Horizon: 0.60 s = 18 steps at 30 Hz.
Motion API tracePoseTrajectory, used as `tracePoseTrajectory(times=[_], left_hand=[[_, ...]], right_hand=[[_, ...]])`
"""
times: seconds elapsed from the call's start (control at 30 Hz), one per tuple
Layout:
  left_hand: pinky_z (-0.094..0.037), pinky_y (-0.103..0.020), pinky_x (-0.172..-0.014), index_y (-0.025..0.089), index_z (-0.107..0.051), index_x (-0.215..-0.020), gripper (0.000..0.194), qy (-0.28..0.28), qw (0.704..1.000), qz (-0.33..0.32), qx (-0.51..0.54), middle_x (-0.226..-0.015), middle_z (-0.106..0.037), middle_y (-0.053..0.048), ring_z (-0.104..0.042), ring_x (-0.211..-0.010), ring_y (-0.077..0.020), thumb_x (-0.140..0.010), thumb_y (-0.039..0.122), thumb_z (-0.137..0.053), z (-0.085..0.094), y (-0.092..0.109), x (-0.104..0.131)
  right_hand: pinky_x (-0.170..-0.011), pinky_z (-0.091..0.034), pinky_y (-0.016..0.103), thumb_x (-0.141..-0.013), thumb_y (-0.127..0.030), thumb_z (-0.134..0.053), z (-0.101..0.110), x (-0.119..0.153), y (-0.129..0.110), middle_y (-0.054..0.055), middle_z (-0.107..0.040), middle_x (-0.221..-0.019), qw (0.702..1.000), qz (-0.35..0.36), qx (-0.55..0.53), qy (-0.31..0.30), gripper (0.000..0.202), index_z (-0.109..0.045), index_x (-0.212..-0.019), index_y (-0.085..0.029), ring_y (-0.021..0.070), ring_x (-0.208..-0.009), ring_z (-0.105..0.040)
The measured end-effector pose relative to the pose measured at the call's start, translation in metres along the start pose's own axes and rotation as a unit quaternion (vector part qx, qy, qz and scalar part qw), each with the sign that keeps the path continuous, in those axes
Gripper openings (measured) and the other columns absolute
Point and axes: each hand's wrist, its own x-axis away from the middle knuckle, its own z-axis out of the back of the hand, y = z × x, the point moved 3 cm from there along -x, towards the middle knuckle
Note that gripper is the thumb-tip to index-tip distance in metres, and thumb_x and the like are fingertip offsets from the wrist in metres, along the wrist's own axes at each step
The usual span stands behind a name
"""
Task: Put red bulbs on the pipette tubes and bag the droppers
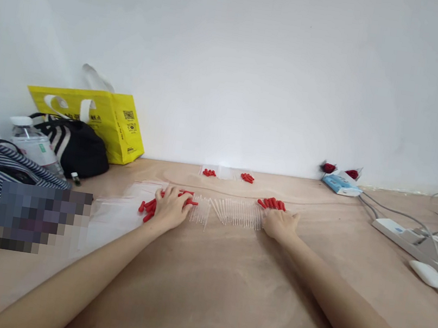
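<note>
Fingers of the left hand (171,209) spread and bend over slim, rounded red pieces (150,207); whether they clamp any, I cannot tell. Rightward from them, thin, pale, translucent sticks (241,214) lie side by side between the hands, long axes running roughly away from the body, some slanting. At their right end the right hand (279,225) curls, its grip hidden, with more red pieces (273,203) just beyond.
</note>
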Motion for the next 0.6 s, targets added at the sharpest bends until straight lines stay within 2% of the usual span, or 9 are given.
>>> tracePoseTrajectory(times=[0.1,0.23,0.37,0.47,0.53,0.6], left_hand=[[-0.022,-0.05,-0.087,0.024,-0.064,-0.08,0.014,-0.03,1.0,-0.006,0.006,-0.103,-0.056,-0.008,-0.041,-0.103,-0.0282,-0.075,0.03,-0.053,-0.003,-0.001,-0.014],[-0.023,-0.051,-0.086,0.022,-0.064,-0.074,0.01,-0.037,0.999,-0.006,0.014,-0.099,-0.057,-0.008,-0.043,-0.101,-0.0291,-0.071,0.029,-0.057,-0.009,-0.002,-0.021],[-0.024,-0.05,-0.086,0.021,-0.062,-0.075,0.011,-0.022,0.999,-0.007,0.029,-0.099,-0.057,-0.009,-0.043,-0.101,-0.0293,-0.074,0.028,-0.054,-0.007,-0.001,-0.02],[-0.027,-0.045,-0.087,0.02,-0.061,-0.08,0.013,-0.002,0.999,-0.019,0.044,-0.098,-0.058,-0.007,-0.045,-0.1,-0.0259,-0.078,0.027,-0.05,0.002,0.008,-0.01],[-0.033,-0.037,-0.084,0.02,-0.059,-0.082,0.012,-0.002,0.996,-0.055,0.075,-0.094,-0.059,-0.004,-0.048,-0.095,-0.0216,-0.079,0.026,-0.049,0.009,0.019,0.003],[-0.036,-0.034,-0.079,0.019,-0.058,-0.078,0.01,-0.023,0.981,-0.13,0.144,-0.087,-0.06,-0.003,-0.051,-0.088,-0.0197,-0.08,0.024,-0.049,0.015,0.033,0.02]], right_hand=[[-0.076,-0.029,0.045,-0.076,-0.016,-0.042,0.0,-0.001,0.001,0.012,-0.063,-0.088,1.0,-0.007,-0.006,-0.01,0.024,-0.065,-0.082,-0.016,0.0248,-0.083,-0.056],[-0.078,-0.03,0.047,-0.077,-0.021,-0.041,0.004,-0.002,0.004,0.013,-0.063,-0.09,0.999,-0.021,-0.019,-0.019,0.025,-0.065,-0.083,-0.018,0.0248,-0.084,-0.057],[-0.078,-0.032,0.049,-0.082,-0.039,-0.032,0.01,-0.003,0.012,0.015,-0.062,-0.095,0.998,-0.029,-0.049,-0.008,0.038,-0.063,-0.088,-0.017,0.0281,-0.087,-0.056],[-0.071,-0.037,0.041,-0.081,-0.046,-0.034,0.016,-0.003,0.018,0.014,-0.063,-0.085,0.996,-0.007,-0.09,0.014,0.042,-0.063,-0.076,-0.015,0.0266,-0.078,-0.058],[-0.064,-0.037,0.033,-0.081,-0.039,-0.037,0.018,0.0,0.019,0.011,-0.063,-0.072,0.994,0.024,-0.106,0.016,0.038,-0.06,-0.064,-0.016,0.0216,-0.068,-0.057],[-0.06,-0.036,0.027,-0.081,-0.03,-0.038,0.017,0.007,0.018,0.007,-0.061,-0.066,0.991,0.061,-0.119,0.014,0.032,-0.058,-0.061,-0.017,0.0167,-0.064,-0.056]])
